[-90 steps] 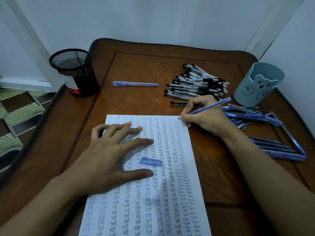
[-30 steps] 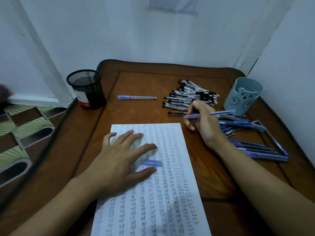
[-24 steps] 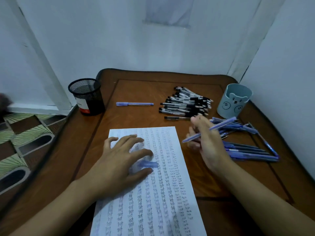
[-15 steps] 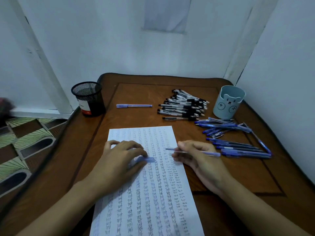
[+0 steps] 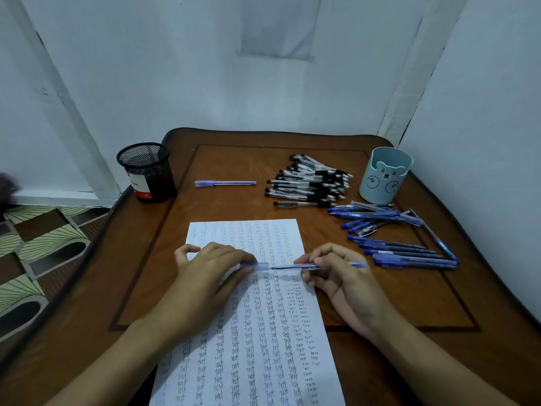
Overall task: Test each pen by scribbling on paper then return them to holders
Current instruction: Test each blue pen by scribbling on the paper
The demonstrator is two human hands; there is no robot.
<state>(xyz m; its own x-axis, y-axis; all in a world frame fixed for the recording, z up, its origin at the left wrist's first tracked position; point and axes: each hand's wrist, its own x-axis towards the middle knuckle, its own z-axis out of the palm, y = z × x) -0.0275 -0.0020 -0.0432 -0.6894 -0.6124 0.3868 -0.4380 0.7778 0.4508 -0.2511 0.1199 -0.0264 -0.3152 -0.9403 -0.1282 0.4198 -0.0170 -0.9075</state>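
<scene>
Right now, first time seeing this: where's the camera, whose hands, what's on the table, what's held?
No machine here: a person's two bare hands, filmed by one camera worn on the head, looking down. The left hand pinches a translucent blue pen cap; the right hand grips a blue ballpoint pen, tip at the cap's mouth. On the brown wooden table: a white paper sheet covered in handwriting, a black mesh holder, a pale blue bear cup, a heap of black-and-clear pens, loose blue pens.

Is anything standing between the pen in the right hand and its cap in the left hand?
Nothing visible. The left hand pinches the cap right at the tip of the pen held by the right hand, above the paper.
</scene>
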